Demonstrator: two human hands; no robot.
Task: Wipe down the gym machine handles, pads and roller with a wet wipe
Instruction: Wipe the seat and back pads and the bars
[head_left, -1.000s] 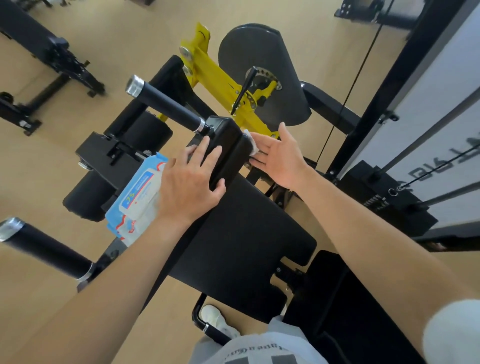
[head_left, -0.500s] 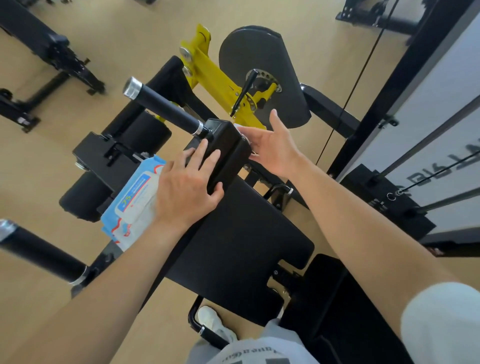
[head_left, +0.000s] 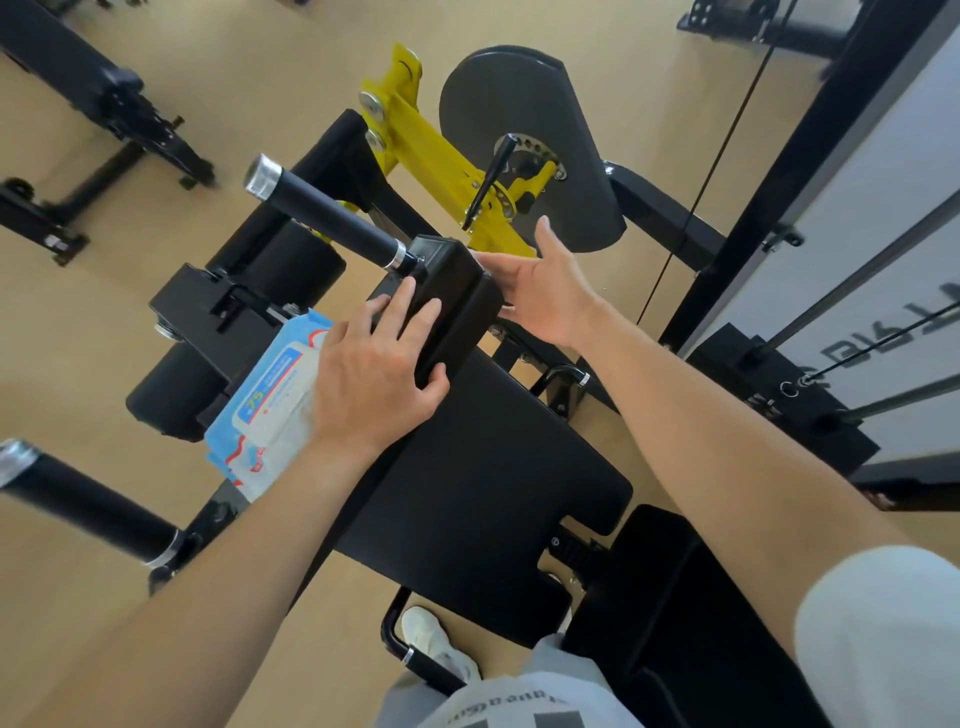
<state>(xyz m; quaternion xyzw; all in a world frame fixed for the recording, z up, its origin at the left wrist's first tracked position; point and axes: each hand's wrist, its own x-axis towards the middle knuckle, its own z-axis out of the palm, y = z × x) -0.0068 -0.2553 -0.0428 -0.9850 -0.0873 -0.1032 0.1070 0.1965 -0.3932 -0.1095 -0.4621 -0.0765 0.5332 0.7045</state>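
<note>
Nearest me, under both forearms, lies the big seat pad (head_left: 467, 467). My left hand (head_left: 374, 374) holds the small pad (head_left: 462, 296), fingers laid over its top and thumb hooked round its near corner. A blue wipes pack (head_left: 270, 400) sits just left of that wrist, with the black roller (head_left: 171, 389) further left. My right hand (head_left: 545, 291) is flat and spread against the small pad's right face; I cannot tell whether a wipe is under it. Past my left fingertips juts the handle (head_left: 327, 213). Beyond my right hand stands the yellow arm (head_left: 431, 150).
</note>
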